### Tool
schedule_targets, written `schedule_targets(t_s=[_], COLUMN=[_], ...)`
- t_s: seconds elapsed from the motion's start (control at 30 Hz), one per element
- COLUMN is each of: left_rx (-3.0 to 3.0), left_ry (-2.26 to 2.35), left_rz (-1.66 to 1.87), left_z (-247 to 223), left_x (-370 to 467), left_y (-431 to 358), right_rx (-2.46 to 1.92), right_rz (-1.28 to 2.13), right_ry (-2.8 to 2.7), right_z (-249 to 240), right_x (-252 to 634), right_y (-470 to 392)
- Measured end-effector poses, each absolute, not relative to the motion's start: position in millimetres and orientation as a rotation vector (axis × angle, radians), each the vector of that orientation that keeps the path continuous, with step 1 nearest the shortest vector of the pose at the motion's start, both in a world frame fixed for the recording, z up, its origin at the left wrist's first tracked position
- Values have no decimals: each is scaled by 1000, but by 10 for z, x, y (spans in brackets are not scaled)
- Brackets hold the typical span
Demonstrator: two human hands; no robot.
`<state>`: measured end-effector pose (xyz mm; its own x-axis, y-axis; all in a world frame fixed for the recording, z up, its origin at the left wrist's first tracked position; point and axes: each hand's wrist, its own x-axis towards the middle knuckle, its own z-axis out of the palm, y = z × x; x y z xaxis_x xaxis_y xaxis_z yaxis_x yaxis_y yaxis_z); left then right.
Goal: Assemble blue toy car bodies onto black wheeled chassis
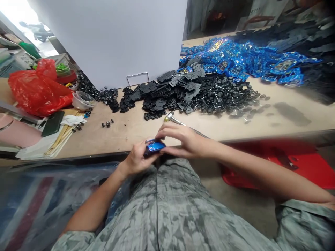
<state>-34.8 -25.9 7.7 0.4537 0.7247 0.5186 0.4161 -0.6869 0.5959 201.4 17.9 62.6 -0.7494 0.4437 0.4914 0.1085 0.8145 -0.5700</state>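
No words, numbers or brands could be read; faint marks on a pale box point(267, 9), right of the white panel point(117, 42), were too blurred.

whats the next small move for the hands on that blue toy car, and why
Probably a gentle press on the blue toy car with the right hand: its thumb and fingers are around one end, and the left hand holds the other, steadying it.

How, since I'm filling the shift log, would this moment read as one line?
left hand: holding blue toy car | right hand: at car's right end, grip unclear | hammer: lying on table, beyond hands
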Motion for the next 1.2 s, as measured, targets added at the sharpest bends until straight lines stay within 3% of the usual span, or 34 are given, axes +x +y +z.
schedule_targets(t_s=[0.17,0.4,0.73,0.9,1.2], left_rx=[2172,2275,2415,2461,2467], left_ry=[990,1024,868,767,815], left_rz=[986,1066,1067,985,798], left_z=[90,95,218,274,418], left_x=[-392,-430,-395,-382,-343], left_y=[-255,-291,-273,-264,-282], right_rx=[-451,-491,-503,-451,-446], right_rz=[590,714,511,637,465], right_ry=[-2333,-2382,-2312,-2345,-2348], right_z=[612,689,591,711,669], right_x=[2017,2040,2007,2032,1970], right_y=[74,36,-144,-132,-216])
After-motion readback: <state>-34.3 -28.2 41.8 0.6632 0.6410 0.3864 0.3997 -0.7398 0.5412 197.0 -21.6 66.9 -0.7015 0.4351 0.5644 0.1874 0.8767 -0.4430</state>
